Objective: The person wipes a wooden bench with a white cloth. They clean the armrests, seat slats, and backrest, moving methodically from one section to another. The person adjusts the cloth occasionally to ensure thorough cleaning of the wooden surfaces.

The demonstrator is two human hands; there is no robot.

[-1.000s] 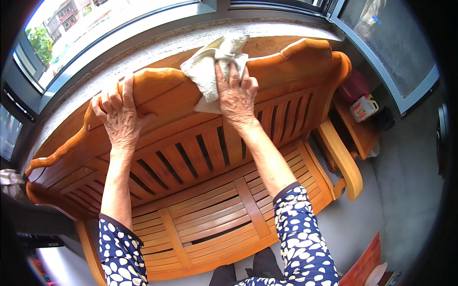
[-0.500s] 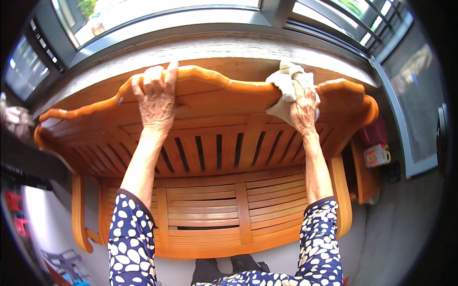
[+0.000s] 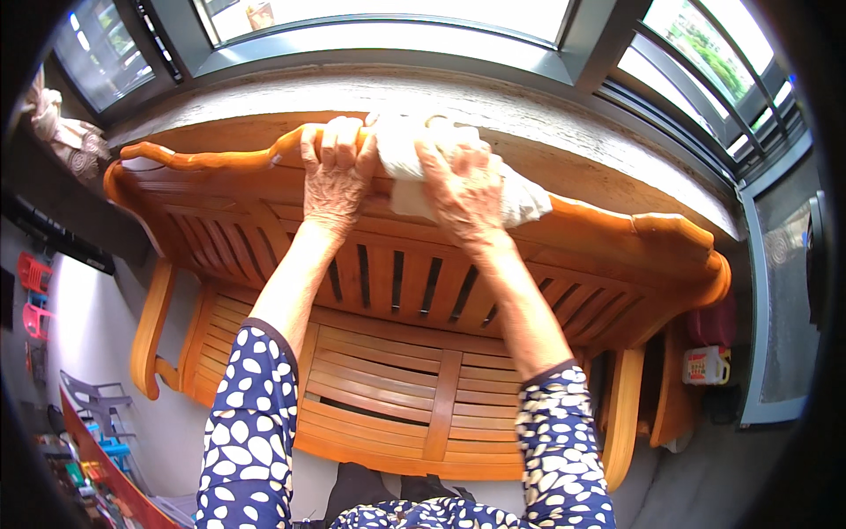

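Note:
A wooden bench with a slatted seat (image 3: 370, 363) and slatted back stands in front of me. My left hand (image 3: 337, 181) is hooked over the wavy top rail (image 3: 608, 219) of its back, fingers on the far side. Close to its right, my right hand (image 3: 467, 189) presses a white cloth (image 3: 527, 199) onto the same rail near the middle. The cloth drapes over both sides of the rail, and the wood beneath it is hidden. Some of the right fingers sink into its folds.
Behind the bench runs a stone sill (image 3: 291, 88) under framed windows. A bundled curtain (image 3: 66, 128) hangs at the left. Plastic chairs (image 3: 97, 401) stand at lower left. Beyond the right armrest (image 3: 624, 419) are a white jug (image 3: 707, 365) and an open window panel (image 3: 780, 291).
My right hand has slid the cloth leftward along the rail, from the right part to the middle, close to my left hand. My left hand still grips the rail. The view has shifted.

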